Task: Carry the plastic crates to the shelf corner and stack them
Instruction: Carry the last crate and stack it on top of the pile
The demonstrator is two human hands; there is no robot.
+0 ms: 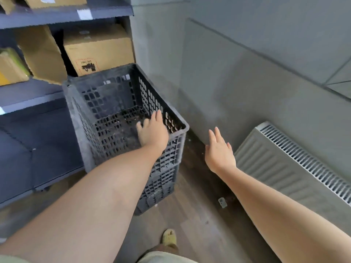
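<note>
Grey wood-plank floor (pixel 191 230) nearest, sandalled foot (pixel 169 237), right hand (pixel 220 150) flat and spread, holding nothing, left hand (pixel 152 130) open over the near rim of stacked black perforated plastic crates (pixel 121 118), standing upright between dark grey metal shelf (pixel 32 95) and grey wall (pixel 237 76), white ribbed radiator (pixel 292 164) at right, brown cardboard box (pixel 98 50) on the shelf behind.

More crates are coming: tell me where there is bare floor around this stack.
Free: floor between the crate stack and the radiator, along the wall, except a small object; also in front, toward the foot. Crowded: the left, where the stack stands close against the shelf unit.
</note>
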